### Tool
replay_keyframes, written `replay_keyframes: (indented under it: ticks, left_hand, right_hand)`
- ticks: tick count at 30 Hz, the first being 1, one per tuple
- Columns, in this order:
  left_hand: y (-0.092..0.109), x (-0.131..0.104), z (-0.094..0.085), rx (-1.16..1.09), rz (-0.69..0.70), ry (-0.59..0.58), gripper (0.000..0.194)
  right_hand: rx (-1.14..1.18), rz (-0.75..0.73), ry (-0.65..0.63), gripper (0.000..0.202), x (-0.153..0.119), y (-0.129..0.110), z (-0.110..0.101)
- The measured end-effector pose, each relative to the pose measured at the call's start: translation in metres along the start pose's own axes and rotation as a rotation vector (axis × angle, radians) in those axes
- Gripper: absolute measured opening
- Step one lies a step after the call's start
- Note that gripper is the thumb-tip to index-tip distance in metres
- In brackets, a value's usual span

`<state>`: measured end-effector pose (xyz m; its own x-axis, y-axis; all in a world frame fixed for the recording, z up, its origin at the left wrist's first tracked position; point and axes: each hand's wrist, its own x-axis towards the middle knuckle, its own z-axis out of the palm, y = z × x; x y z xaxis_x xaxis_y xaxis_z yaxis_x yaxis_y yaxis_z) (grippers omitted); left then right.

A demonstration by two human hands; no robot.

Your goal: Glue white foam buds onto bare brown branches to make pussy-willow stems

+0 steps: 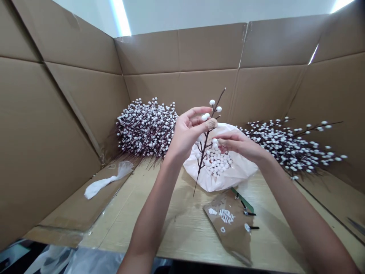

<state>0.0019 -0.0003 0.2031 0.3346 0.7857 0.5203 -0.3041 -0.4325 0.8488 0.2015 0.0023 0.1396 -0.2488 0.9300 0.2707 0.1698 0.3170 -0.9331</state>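
Note:
In the middle of the head view, my left hand point(190, 127) pinches a dark brown artificial berry branch point(203, 156) by its upper stem. Several white berries sit on its twigs, and some twig tips are bare. My right hand point(241, 144) is closed at the branch's right side, its fingertips on a white berry point(215, 141) at a twig end. Below both hands lies an open white plastic bag point(242, 173) with many loose white berries point(219, 161) in it. The right fingertips are partly hidden.
Bundles of white-berried branches lie at the back left point(146, 127) and right point(293, 146). In front is a cardboard piece point(230, 232) with white smears and small black sticks. A crumpled white strip point(108, 182) lies left. Cardboard walls point(182, 53) surround the table; scissors-like metal point(356, 225) shows at right.

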Motion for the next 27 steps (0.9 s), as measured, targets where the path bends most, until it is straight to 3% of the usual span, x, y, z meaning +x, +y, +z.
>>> replay_keyframes:
  ticks: [4,11,17,27]
  left_hand:
    - [-0.002,-0.002,0.006,-0.006,-0.029,-0.049,0.034]
    - [-0.003,-0.007,0.018,0.011,-0.019,-0.073,0.033]
    - [-0.004,-0.01,0.026,0.042,0.012,-0.034,0.031]
    - [-0.001,-0.013,0.03,0.071,0.058,-0.001,0.032]
  right_hand:
    - [0.205,-0.179,0.101,0.022,-0.018,-0.031,-0.002]
    - [0.166,-0.462,0.323,0.02,-0.036,-0.061,0.015]
    - [0.098,-0.468,0.404,0.022,-0.04,-0.066,0.023]
    - [0.092,-0.468,0.382,0.02,-0.042,-0.066,0.021]
